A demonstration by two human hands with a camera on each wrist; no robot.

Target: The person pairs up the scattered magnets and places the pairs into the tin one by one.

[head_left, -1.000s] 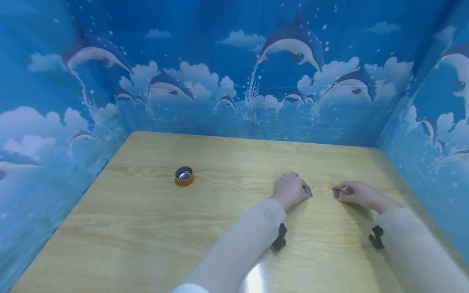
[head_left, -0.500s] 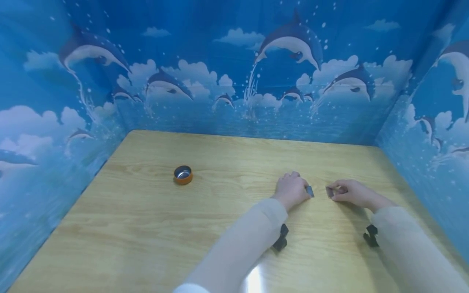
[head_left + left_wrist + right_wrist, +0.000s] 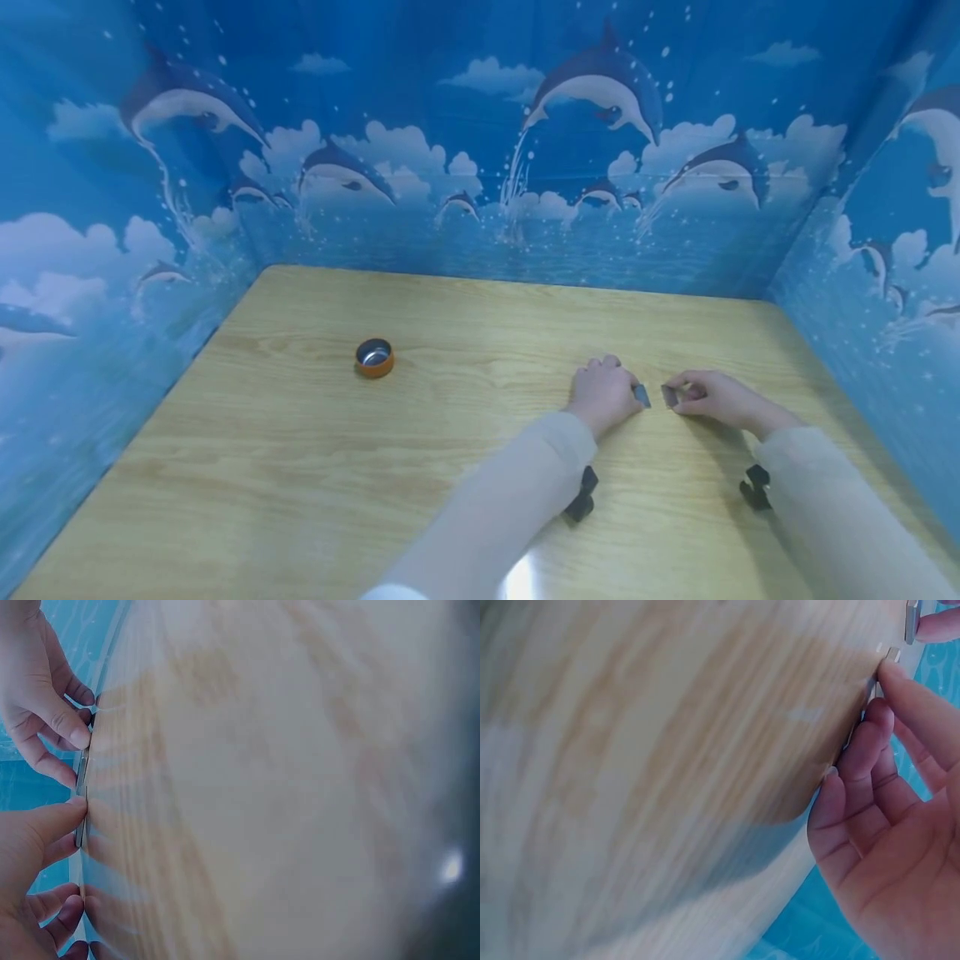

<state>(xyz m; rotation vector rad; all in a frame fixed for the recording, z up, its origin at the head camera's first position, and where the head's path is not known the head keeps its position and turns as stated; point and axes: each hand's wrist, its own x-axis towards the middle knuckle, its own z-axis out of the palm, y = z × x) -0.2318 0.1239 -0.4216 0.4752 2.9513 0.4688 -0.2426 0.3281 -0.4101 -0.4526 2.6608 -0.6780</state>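
Observation:
Right of the table's middle, my left hand [image 3: 602,394] pinches a small flat grey piece [image 3: 642,396] between thumb and fingers. Facing it, my right hand [image 3: 712,398] grips a similar thin grey piece [image 3: 670,396]. A narrow gap separates the two pieces, both low at the tabletop. The right wrist view catches one piece [image 3: 894,654] edge-on under my right thumb, with the other piece [image 3: 912,621] close by at the left hand's fingertip. Seen edge-on, the pieces look like thin plates; their exact kind I cannot tell.
A small round bowl [image 3: 375,358], orange outside and shiny metal inside, stands on the left of the wooden table [image 3: 300,467]. Blue dolphin-printed curtains [image 3: 480,225] enclose the back and sides. Black wrist mounts [image 3: 582,494] hang beneath the sleeves.
My right hand has moved left with its piece, and my left hand has shifted slightly right. The gap between the two grey pieces has narrowed. The bowl stays in its place.

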